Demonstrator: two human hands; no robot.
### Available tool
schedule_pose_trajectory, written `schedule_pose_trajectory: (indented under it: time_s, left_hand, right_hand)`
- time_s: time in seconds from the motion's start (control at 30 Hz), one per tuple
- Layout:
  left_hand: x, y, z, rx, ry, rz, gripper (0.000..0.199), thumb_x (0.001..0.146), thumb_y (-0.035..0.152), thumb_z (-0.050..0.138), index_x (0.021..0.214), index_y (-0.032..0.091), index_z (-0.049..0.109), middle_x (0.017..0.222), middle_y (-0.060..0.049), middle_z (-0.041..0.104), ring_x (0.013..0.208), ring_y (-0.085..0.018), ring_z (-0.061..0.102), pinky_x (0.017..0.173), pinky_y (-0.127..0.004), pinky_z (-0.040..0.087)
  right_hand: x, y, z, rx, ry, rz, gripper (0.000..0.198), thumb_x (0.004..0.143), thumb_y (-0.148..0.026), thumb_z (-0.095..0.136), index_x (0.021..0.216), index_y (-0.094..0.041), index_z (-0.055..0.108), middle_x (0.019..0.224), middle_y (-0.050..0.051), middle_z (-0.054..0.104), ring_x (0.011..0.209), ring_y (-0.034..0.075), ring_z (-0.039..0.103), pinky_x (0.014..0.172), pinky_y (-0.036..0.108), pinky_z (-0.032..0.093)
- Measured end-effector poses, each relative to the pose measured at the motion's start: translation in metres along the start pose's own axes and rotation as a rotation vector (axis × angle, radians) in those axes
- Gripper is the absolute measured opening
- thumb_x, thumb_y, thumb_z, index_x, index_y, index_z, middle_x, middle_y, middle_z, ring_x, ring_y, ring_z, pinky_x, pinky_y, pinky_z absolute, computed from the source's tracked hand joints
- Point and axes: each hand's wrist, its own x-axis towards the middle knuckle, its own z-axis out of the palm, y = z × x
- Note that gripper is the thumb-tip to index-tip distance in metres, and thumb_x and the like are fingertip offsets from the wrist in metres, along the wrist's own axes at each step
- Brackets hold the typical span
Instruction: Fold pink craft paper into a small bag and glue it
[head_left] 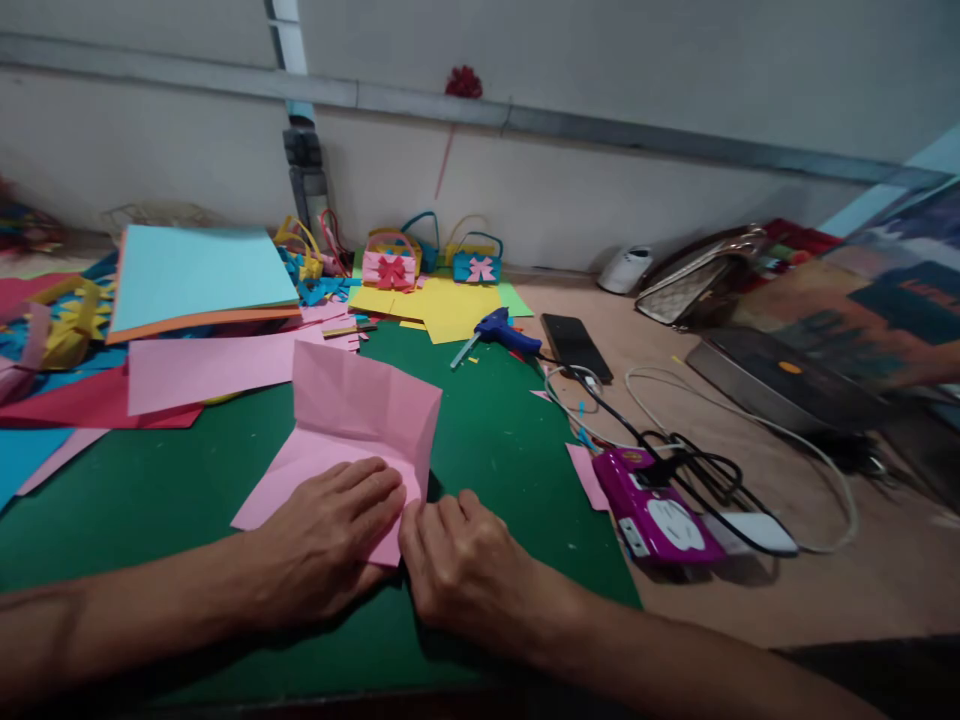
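At lower centre-left, the left hand (330, 530), fingers extended, presses the creased, pink paper sheet (360, 400); the right hand (457, 560), fingers curled, pinches its right edge (thumb contact seems hidden). Steady left pressure should keep creases straight.

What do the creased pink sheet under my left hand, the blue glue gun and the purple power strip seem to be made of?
Pink sheet: probably matte paper or thin card; it shows fold lines and a standing flap.
Blue glue gun: likely hard plastic, given its smooth, moulded-looking body.
Purple power strip: likely plastic, with a slight sheen on its casing.
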Motion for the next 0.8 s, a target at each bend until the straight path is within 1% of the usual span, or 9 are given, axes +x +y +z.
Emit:
schedule_pose_trajectory:
  time_s: [0.1,0.2,0.37,0.43,0.5,0.57,0.67,0.73,0.8]
  left_hand:
    - [0.004,-0.001,0.003,0.026,-0.001,-0.018,0.032,0.072,0.013,0.045,0.103,0.009,0.055,0.106,-0.015,0.06,0.097,-0.027,0.054,0.084,-0.042,0.047]
    - [0.007,-0.004,0.007,0.029,0.042,-0.034,0.036,0.071,0.004,0.038,0.101,0.011,0.056,0.105,-0.013,0.062,0.098,-0.024,0.055,0.086,-0.04,0.048]
    - [0.007,-0.012,0.011,-0.022,0.113,-0.03,0.049,0.067,-0.001,0.034,0.11,0.012,0.054,0.112,-0.011,0.062,0.106,-0.022,0.056,0.092,-0.04,0.046]
    - [0.006,-0.016,0.006,-0.114,0.139,-0.045,0.059,0.062,-0.001,0.035,0.115,0.015,0.053,0.117,-0.009,0.06,0.11,-0.02,0.054,0.095,-0.039,0.045]
    - [0.007,-0.02,-0.003,-0.23,0.176,-0.086,0.062,0.061,0.001,0.035,0.119,0.017,0.051,0.12,-0.007,0.059,0.111,-0.02,0.054,0.095,-0.035,0.045]
    - [0.01,-0.022,-0.016,-0.322,0.223,-0.173,0.054,0.068,0.003,0.036,0.117,0.018,0.054,0.115,-0.005,0.061,0.106,-0.02,0.057,0.091,-0.03,0.047]
    - [0.014,-0.025,-0.033,-0.428,0.322,-0.237,0.039,0.08,0.011,0.039,0.112,0.02,0.059,0.103,-0.003,0.068,0.091,-0.017,0.064,0.079,-0.023,0.051]
    - [0.014,-0.027,-0.038,-0.488,0.369,-0.265,0.034,0.083,0.015,0.041,0.109,0.023,0.062,0.098,-0.001,0.07,0.083,-0.015,0.066,0.074,-0.021,0.052]
    - [0.012,-0.028,-0.038,-0.551,0.397,-0.319,0.03,0.084,0.019,0.046,0.106,0.026,0.064,0.095,0.001,0.07,0.082,-0.015,0.066,0.074,-0.021,0.051]
  right_hand:
    - [0.0,0.002,0.003,-0.01,0.061,0.04,0.015,0.078,-0.006,0.038,0.078,-0.012,0.052,0.06,0.002,0.052,0.047,0.015,0.048,0.043,0.029,0.031]
    - [0.001,0.004,0.007,-0.001,0.105,0.089,0.016,0.08,-0.008,0.038,0.08,-0.011,0.054,0.059,0.002,0.052,0.048,0.016,0.048,0.043,0.029,0.032]
    - [-0.002,0.008,0.009,0.047,0.153,0.112,0.025,0.082,-0.008,0.037,0.098,-0.004,0.056,0.064,0.005,0.057,0.052,0.017,0.053,0.047,0.031,0.036]
    - [-0.005,0.01,0.008,0.088,0.214,0.08,0.029,0.083,-0.01,0.035,0.105,-0.003,0.054,0.066,0.006,0.058,0.053,0.018,0.053,0.049,0.031,0.036]
    - [-0.008,0.012,0.005,0.165,0.29,0.032,0.029,0.085,-0.012,0.035,0.105,-0.004,0.054,0.064,0.005,0.057,0.053,0.016,0.052,0.051,0.031,0.036]
    - [-0.009,0.015,0.004,0.26,0.363,0.028,0.025,0.087,-0.016,0.036,0.101,-0.006,0.055,0.061,0.003,0.055,0.052,0.015,0.049,0.052,0.03,0.035]
    - [-0.01,0.018,0.007,0.377,0.42,0.123,0.022,0.089,-0.02,0.039,0.094,-0.009,0.056,0.06,0.001,0.056,0.052,0.013,0.048,0.054,0.029,0.034]
    - [-0.009,0.02,0.011,0.439,0.416,0.175,0.021,0.089,-0.021,0.039,0.09,-0.011,0.057,0.06,0.001,0.057,0.053,0.013,0.048,0.053,0.029,0.034]
    - [-0.009,0.021,0.016,0.499,0.389,0.205,0.019,0.088,-0.019,0.039,0.087,-0.012,0.057,0.061,0.002,0.058,0.054,0.014,0.049,0.053,0.029,0.034]
